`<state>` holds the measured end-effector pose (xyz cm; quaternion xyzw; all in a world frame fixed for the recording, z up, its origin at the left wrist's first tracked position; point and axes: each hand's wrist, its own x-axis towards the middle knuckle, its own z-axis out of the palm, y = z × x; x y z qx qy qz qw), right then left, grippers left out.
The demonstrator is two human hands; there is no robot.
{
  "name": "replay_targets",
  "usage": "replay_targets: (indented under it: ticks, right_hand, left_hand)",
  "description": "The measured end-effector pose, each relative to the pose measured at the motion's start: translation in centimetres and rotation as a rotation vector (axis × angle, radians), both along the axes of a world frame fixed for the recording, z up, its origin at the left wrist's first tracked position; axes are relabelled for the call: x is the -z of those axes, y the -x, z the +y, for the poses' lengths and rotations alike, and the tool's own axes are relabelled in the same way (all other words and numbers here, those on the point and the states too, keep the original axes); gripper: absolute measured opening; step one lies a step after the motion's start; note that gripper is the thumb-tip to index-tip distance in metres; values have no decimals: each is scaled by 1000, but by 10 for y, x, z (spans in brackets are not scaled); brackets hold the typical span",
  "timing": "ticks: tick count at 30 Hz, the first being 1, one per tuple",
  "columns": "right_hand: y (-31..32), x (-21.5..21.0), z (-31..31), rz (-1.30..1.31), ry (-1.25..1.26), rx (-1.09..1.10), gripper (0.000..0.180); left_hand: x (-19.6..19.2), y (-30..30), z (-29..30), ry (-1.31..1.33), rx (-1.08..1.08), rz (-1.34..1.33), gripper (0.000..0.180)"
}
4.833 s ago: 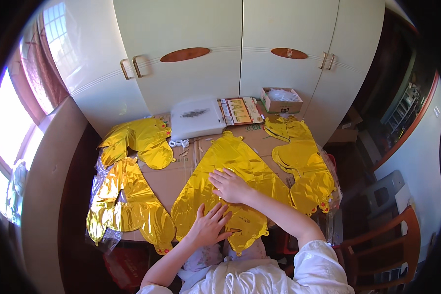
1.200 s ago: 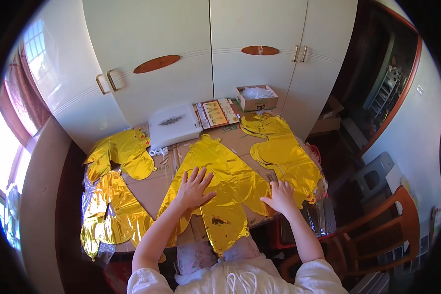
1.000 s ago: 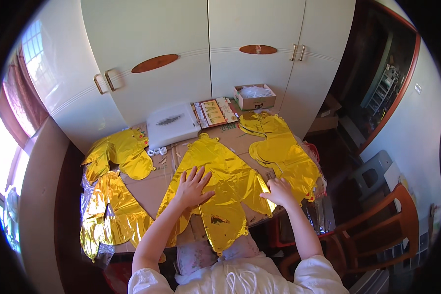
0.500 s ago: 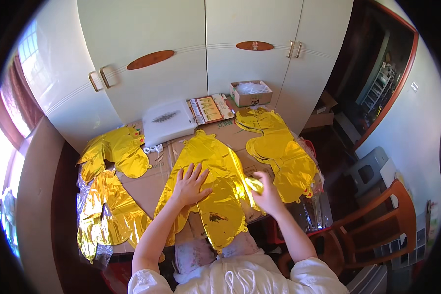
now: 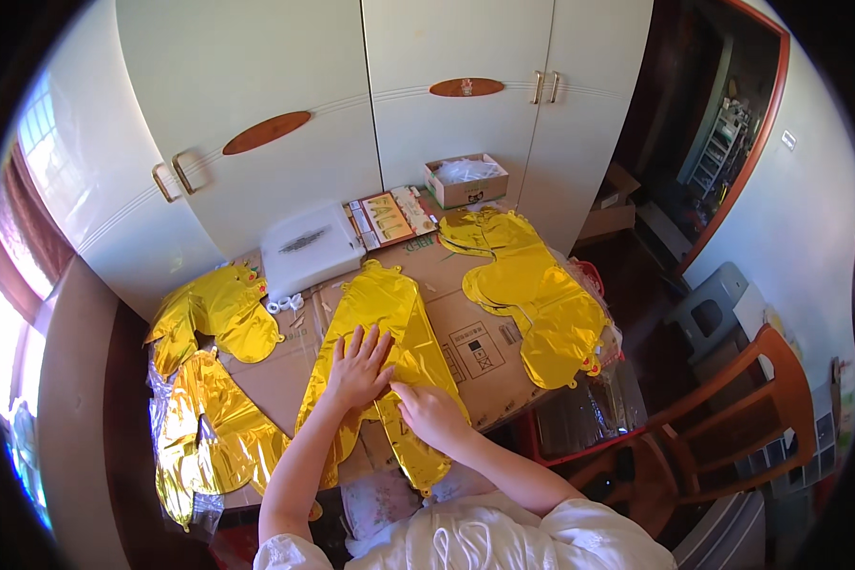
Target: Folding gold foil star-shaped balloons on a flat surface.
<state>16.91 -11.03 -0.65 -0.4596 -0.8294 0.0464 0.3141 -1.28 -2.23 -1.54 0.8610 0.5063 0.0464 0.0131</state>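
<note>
- Middle gold foil sheet (image 5: 378,296) lies flat on the cardboard (image 5: 532,399) at centre of the table, near edge by the person's lap; its right-hand flap, spread out toward the right foil stack (image 5: 541,299) about 1 s ago, is now turned in over the body; outline much narrower, right edge close to straight
- Meaning for the work: right side looks folded in, by my judgement; lower left part still sticks out past the left forearm, so the 2 sides don't match
- Left hand (image 5: 359,369): palm down on the sheet, fingers extended and a bit apart, thumb out toward the other hand; pressing, it seems, gripping nothing; same spot on the foil as before
- Right hand (image 5: 432,415): has come across from the right side to just beside the left thumb; on the turned-in foil, index reaching forward, other fingers curled; can't tell if any foil is pinched
- Bare printed cardboard now shows between sheet and right foil stack
- Farther out: 2 loose foil pieces at left, the upper foil piece (image 5: 223,309) and lower foil piece (image 5: 228,413); white case (image 5: 313,252) and open box (image 5: 467,195) at back, both unmoved
</note>
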Motion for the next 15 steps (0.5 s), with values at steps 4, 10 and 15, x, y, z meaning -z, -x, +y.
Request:
replay_targets:
  ticks: [4, 10, 15]
  right_hand:
    - [3, 0, 1, 60, 72, -20, 30]
    - [-2, -23, -2, 295, 240, -140, 30]
    - [-51, -2, 57, 100, 25, 66, 36]
  left_hand:
    - [2, 2, 2, 10, 6, -75, 63]
    - [-1, -1, -1, 3, 3, -15, 66]
    - [0, 1, -2, 8, 5, -31, 69]
